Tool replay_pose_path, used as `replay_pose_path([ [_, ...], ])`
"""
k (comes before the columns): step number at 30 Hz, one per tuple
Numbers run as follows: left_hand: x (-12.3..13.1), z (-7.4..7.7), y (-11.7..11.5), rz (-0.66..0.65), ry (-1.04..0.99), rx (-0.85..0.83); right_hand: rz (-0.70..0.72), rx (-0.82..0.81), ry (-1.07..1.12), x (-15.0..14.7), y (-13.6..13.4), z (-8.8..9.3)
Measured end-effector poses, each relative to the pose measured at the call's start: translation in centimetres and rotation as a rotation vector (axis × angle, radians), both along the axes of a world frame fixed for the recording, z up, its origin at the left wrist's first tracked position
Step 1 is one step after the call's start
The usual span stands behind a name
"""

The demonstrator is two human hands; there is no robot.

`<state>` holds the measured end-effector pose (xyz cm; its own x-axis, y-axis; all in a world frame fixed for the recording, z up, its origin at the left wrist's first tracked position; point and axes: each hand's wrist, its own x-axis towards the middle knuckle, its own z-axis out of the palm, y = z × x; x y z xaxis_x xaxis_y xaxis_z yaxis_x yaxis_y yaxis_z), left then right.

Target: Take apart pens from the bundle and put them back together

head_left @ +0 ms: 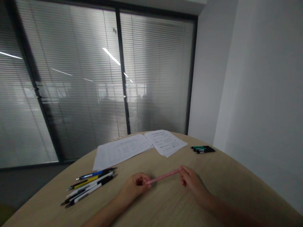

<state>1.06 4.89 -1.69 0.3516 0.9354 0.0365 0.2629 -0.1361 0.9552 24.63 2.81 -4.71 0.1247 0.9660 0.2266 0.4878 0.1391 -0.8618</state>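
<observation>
A slim pink pen [163,176] spans the gap between my two hands, just above the wooden table. My left hand [136,184] pinches its left end between thumb and fingers. At the other, slightly higher end, my right hand [187,176] is closed on it with the fingertips. Whether the pen has a cap or a clicker is too small to tell. To the left of my left hand lies a loose row of several pens [91,186], with blue, yellow, white and black barrels.
Printed sheets of paper [123,148] lie toward the far side of the round table [163,208], with another printed sheet [165,143] beside them. A small group of green and black pens [203,149] rests near the right edge. Glass partitions with blinds stand behind.
</observation>
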Motion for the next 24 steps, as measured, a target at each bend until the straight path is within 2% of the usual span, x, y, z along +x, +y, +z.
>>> replay_pose_path([
  [5,-0.3,-0.2,0.2,0.015,-0.022,-0.02,0.039,-0.018,0.077,-0.1,0.1,-0.3],
  [15,-0.5,1.2,-0.4,0.163,-0.123,-0.082,0.072,-0.022,0.204,-0.5,0.0,0.3],
  [19,-0.3,1.7,-0.8,0.157,-0.169,-0.09,0.049,-0.034,0.252,-0.6,0.0,0.2],
  [24,-0.1,2.2,-1.4,0.145,-0.175,-0.061,0.047,-0.04,0.175,-0.3,0.1,0.0],
])
